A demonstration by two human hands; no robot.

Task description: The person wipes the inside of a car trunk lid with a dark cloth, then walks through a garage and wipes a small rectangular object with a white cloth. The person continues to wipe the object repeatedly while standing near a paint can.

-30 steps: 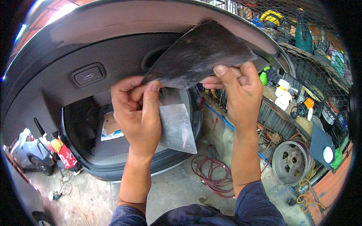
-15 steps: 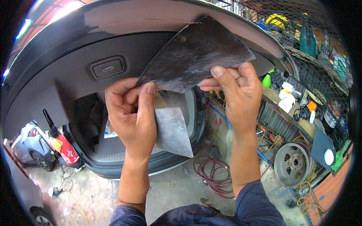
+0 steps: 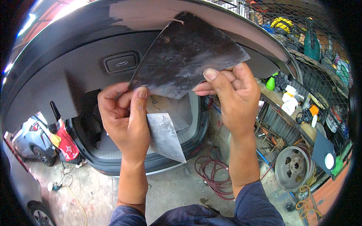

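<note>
Left hand (image 3: 124, 118) pinches the lower-left corner of 1 dark, scuffed sheet (image 3: 188, 54), thumb on top; right hand (image 3: 237, 98) pinches its lower-right edge, thumb over curled fingers. Sheet is up at chest side of the tailgate (image 3: 88, 84), tilted, whitish smears on its face. 2nd sheet, pale grey (image 3: 164, 132), hangs beside the left palm; can't tell if that hand grips it. Behind and below, open car boot (image 3: 105, 154): 1 tan flat piece (image 3: 158, 101) inside, partly hidden by the dark sheet; rest of contents too covered to tell. Red hose (image 3: 213, 175) coiled on floor, right of the boot. Further right, 1 wheel rim (image 3: 292, 168) below a bench (image 3: 274, 97) that bears 1 lime-green bottle (image 3: 270, 83) and white containers (image 3: 289, 105); contents can't be told. Wire-mesh rack (image 3: 328, 34) beyond holds 1 teal bottle (image 3: 311, 46) and 1 yellow coiled item (image 3: 282, 24). Far left, person in red (image 3: 68, 143) next to a silver car (image 3: 36, 141).
</note>
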